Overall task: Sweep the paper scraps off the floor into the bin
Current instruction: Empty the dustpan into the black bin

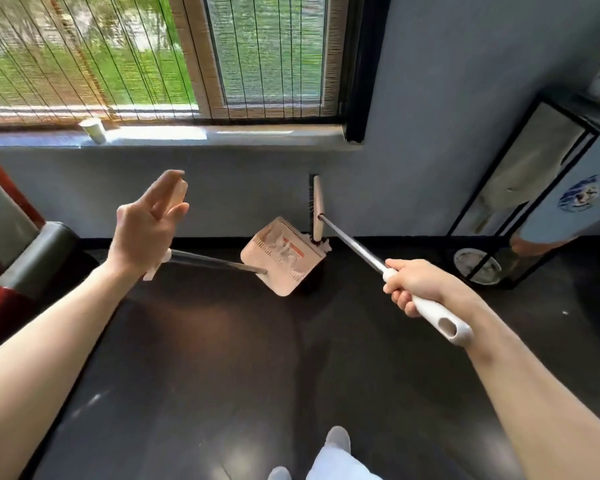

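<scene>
Scraps of white paper [285, 250] sit in the beige plastic dustpan [282, 288]; binning apparently remains. Right hand [413, 282] grips the white-handled broom [355, 243]; left hand [142, 233] has its fingers straight.

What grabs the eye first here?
The right hand grips the white handle of a broom, whose head stands on end against the wall below the window. The left hand is open, fingers straight, just above the top of the dustpan handle. The dustpan sits tilted beside the broom head with white paper scraps in it.
</scene>
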`<move>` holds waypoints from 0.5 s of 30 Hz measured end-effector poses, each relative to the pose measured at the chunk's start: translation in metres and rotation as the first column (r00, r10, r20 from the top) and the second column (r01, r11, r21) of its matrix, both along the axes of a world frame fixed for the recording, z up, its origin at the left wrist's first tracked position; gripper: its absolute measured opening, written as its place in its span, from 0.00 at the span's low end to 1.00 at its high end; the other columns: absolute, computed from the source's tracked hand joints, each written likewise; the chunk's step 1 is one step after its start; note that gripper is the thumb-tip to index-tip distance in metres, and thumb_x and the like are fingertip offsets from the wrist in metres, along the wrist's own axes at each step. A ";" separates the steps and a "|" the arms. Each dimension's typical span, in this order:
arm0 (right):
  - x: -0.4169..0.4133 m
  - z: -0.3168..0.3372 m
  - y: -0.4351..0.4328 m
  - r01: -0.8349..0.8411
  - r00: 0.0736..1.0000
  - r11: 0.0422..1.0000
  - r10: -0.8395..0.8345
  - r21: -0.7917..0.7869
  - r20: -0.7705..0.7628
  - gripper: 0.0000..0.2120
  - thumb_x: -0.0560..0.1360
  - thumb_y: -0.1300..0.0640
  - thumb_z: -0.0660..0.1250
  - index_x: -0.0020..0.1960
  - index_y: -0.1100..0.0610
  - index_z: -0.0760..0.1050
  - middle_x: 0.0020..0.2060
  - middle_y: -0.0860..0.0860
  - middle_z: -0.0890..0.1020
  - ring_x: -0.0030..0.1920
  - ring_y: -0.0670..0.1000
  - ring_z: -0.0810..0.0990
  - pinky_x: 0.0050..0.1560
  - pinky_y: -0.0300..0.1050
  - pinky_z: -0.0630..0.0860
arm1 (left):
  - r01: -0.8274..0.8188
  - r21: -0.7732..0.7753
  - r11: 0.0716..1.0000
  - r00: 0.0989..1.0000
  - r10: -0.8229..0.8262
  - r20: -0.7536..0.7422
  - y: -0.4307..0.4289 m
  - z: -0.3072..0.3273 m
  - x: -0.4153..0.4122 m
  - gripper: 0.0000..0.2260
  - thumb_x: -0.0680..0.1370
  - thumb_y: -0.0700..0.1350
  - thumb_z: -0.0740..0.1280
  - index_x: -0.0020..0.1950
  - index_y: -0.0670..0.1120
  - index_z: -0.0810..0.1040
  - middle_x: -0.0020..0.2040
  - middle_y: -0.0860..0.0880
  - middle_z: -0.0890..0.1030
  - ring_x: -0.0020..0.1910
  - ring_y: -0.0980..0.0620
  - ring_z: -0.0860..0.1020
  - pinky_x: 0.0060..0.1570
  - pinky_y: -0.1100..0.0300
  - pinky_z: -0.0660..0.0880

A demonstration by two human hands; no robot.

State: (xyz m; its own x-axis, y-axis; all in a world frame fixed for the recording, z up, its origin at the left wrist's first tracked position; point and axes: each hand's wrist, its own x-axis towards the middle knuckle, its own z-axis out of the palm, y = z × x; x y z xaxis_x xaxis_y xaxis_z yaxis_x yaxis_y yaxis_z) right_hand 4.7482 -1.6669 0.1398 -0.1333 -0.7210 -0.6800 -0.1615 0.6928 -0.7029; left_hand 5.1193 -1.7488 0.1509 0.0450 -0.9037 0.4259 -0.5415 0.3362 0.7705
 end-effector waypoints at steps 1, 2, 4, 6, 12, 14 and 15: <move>0.000 -0.002 -0.004 -0.004 1.000 1.000 0.004 0.010 0.000 0.32 0.77 0.71 0.57 0.76 0.49 0.60 0.28 0.52 0.68 0.17 0.43 0.65 0.17 0.32 0.63 | 0.000 -0.015 1.000 1.000 0.000 0.008 -0.004 0.000 -0.003 0.28 0.76 0.40 0.69 0.58 0.76 0.70 0.63 0.55 0.76 0.62 0.61 0.75 0.66 0.59 0.70; -0.001 -0.004 -0.008 -0.004 1.000 1.000 0.004 0.017 0.000 0.32 0.77 0.71 0.57 0.76 0.49 0.60 0.28 0.52 0.68 0.17 0.43 0.65 0.17 0.32 0.63 | 0.000 -0.030 1.000 1.000 0.001 0.027 -0.007 0.001 -0.008 0.27 0.77 0.40 0.69 0.59 0.75 0.71 0.62 0.55 0.76 0.61 0.60 0.75 0.65 0.61 0.70; -0.005 -0.003 -0.015 -0.002 1.000 1.000 0.002 0.025 0.001 0.31 0.77 0.71 0.57 0.76 0.49 0.61 0.28 0.52 0.68 0.17 0.43 0.65 0.17 0.32 0.63 | -0.009 -0.079 0.997 0.993 0.018 0.116 -0.018 -0.001 -0.015 0.23 0.77 0.39 0.69 0.63 0.65 0.74 0.59 0.51 0.79 0.58 0.54 0.79 0.61 0.59 0.73; -0.010 0.002 -0.018 0.006 1.000 1.000 -0.006 0.024 0.005 0.31 0.77 0.71 0.57 0.75 0.50 0.61 0.28 0.51 0.68 0.17 0.43 0.65 0.17 0.31 0.63 | 0.020 -0.160 0.987 0.972 0.017 0.232 -0.027 -0.002 -0.020 0.20 0.77 0.38 0.69 0.65 0.54 0.73 0.57 0.43 0.81 0.55 0.43 0.81 0.57 0.49 0.76; -0.025 0.019 -0.009 0.026 0.999 0.999 -0.025 -0.022 0.028 0.32 0.77 0.71 0.57 0.77 0.50 0.58 0.28 0.52 0.67 0.17 0.43 0.64 0.16 0.32 0.62 | 0.260 -0.331 0.907 0.829 -0.034 0.558 -0.057 -0.015 -0.040 0.18 0.79 0.43 0.64 0.68 0.54 0.67 0.42 0.40 0.80 0.32 0.37 0.79 0.30 0.41 0.79; -0.029 0.022 -0.005 0.050 0.997 0.999 -0.049 -0.021 0.063 0.31 0.78 0.71 0.57 0.76 0.49 0.59 0.27 0.52 0.68 0.17 0.43 0.64 0.16 0.32 0.61 | 0.393 -0.336 0.856 0.724 -0.063 0.687 -0.062 -0.024 -0.057 0.21 0.77 0.41 0.64 0.69 0.55 0.67 0.37 0.44 0.76 0.23 0.41 0.73 0.20 0.48 0.76; -0.030 0.022 -0.003 0.061 0.995 0.998 -0.059 -0.019 0.079 0.32 0.78 0.71 0.57 0.76 0.49 0.59 0.26 0.52 0.68 0.17 0.43 0.64 0.16 0.32 0.61 | 0.487 -0.333 0.807 0.653 -0.083 0.753 -0.063 -0.030 -0.066 0.22 0.76 0.40 0.65 0.68 0.54 0.68 0.35 0.45 0.75 0.21 0.43 0.71 0.17 0.52 0.74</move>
State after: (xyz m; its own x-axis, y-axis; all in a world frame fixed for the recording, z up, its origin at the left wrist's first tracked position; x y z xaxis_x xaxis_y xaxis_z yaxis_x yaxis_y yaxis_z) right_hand 4.7182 -1.6695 0.1621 -0.1237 -0.7277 -0.6747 -0.0641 0.6843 -0.7263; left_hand 5.0534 -1.8113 0.1205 -0.6577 -0.4846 0.5768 -0.6368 0.7667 -0.0820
